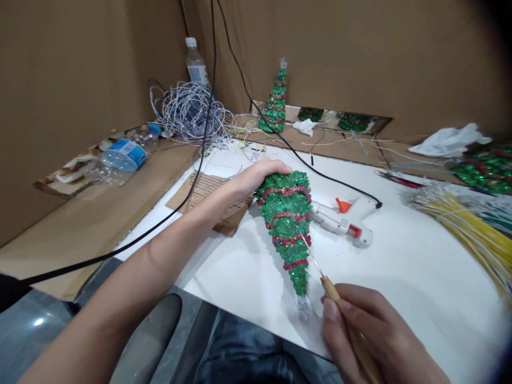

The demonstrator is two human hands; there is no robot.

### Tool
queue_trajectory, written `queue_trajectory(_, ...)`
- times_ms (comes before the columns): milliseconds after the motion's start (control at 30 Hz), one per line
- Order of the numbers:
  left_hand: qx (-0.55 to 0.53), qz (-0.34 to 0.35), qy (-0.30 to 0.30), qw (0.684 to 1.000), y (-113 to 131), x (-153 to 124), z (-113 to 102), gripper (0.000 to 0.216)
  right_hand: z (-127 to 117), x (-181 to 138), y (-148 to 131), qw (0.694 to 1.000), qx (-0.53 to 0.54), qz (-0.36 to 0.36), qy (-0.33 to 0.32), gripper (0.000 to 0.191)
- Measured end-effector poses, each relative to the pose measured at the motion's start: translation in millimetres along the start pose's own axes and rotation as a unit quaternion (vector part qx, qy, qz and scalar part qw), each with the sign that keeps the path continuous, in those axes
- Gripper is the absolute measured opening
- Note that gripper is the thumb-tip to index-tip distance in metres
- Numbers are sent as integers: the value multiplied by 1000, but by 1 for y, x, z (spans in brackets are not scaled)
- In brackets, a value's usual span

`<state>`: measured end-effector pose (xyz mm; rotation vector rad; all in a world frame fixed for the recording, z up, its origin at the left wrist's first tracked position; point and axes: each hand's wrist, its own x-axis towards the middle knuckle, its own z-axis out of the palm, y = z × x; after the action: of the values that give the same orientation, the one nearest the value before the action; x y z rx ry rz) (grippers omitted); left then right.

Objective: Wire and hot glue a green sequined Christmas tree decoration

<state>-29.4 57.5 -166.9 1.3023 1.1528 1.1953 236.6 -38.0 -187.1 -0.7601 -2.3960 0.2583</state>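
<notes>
A small green tinsel Christmas tree point(286, 205) with red garland bands is tilted over the white board, its broad base away from me and its clear-wrapped tip toward me. At the base my left hand point(266, 172) is closed on it, most of the fingers hidden behind. In my closed right hand point(372, 325) is an awl point(330, 288) with a wooden handle and a thin metal shaft. The awl's point touches or nearly touches the tree's side between two red bands. A white glue gun point(340, 220) with an orange trigger lies just right of the tree.
Black cables point(160, 217) cross the view. Scored cardboard point(224, 210) lies under my left forearm. Behind are a wire tangle point(188, 114), a lying bottle point(126, 153), an upright bottle point(196, 61) and another tree point(276, 101). Yellow and white strands point(464, 224) lie at right.
</notes>
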Motion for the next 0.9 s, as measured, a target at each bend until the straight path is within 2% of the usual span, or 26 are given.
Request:
queue_trajectory(300,-4,0,3,1000,-1,1,0,21,-4,-5,5,1000,-17,-14,-10,11)
queue_trajectory(433,-7,13,6,1000,-1,0,-1,20,-3,-2,0,1000,-15,-10,6,8)
queue_trajectory(567,-21,2,-7,1000,-1,0,-1,21,-1,1,-5,998,-5,25,49,11)
queue_trajectory(733,-26,8,-8,1000,0,0,1,20,-3,-4,1,1000,-14,-13,-10,9)
queue_trajectory(900,-12,6,-1,1000,1,0,1,20,-4,-9,8,999,-24,-21,-13,7)
